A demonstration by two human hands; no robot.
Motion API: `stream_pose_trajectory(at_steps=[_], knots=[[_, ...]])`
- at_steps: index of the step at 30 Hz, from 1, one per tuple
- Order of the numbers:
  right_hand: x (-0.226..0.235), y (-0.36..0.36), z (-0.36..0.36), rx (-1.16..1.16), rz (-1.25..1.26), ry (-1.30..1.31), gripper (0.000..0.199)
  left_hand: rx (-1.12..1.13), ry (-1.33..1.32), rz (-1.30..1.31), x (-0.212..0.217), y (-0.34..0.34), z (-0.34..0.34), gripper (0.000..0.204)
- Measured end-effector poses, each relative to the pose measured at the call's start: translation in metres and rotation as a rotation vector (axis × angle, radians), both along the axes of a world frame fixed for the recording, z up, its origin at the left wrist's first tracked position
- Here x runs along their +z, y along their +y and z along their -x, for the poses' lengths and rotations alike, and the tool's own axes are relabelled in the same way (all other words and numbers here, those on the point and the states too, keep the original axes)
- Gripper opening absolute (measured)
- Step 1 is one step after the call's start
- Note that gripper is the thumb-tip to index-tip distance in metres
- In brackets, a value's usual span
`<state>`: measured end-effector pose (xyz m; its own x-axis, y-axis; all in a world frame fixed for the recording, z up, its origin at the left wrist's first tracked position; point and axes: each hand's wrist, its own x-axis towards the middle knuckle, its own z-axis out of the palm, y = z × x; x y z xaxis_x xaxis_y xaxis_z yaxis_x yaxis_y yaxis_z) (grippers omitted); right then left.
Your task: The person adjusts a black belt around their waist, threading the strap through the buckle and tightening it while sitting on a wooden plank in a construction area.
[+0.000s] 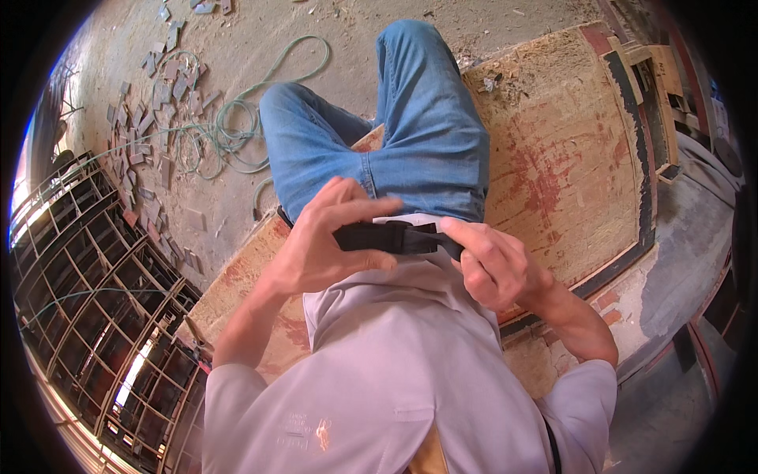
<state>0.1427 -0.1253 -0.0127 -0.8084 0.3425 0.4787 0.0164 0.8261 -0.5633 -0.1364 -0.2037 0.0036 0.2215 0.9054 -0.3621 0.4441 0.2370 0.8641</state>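
A black waist strap [363, 238] with a black buckle [401, 236] crosses my lap, over the hem of my light shirt and the top of my blue jeans [430, 150]. My left hand [328, 237] is at the strap's left part, thumb and fingers spread apart above and below it; its fingertips are slightly blurred. On the other side, my right hand [497, 265] is closed, pinching the strap just right of the buckle between thumb and fingers. Whether the left palm touches the strap is hidden.
I sit on a worn wooden board [553, 158] with reddish stains and a dark edge. A thin green hose [229, 134] lies coiled on the concrete floor beside scattered flat pieces [146, 126]. A metal grid rack [95, 292] stands at left.
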Motion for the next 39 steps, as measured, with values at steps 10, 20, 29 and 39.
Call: stream_pose_trajectory(at_steps=[10,20,29,39], knots=[[-0.010,-0.010,-0.016,0.066,0.195,-0.005,0.021,0.194,0.169,-0.320,-0.027,-0.029,-0.019,0.039],[-0.007,-0.020,-0.023,-0.239,1.522,-0.279,0.030,0.054,0.476,-0.508,-0.031,-0.033,-0.026,0.021],[-0.031,0.007,-0.017,-0.249,1.909,-0.631,0.020,-0.011,0.310,-0.265,-0.038,-0.029,-0.028,0.018],[-0.041,0.059,-0.029,-0.206,1.842,-0.431,0.018,0.141,-0.063,0.395,-0.056,0.035,-0.038,0.026]])
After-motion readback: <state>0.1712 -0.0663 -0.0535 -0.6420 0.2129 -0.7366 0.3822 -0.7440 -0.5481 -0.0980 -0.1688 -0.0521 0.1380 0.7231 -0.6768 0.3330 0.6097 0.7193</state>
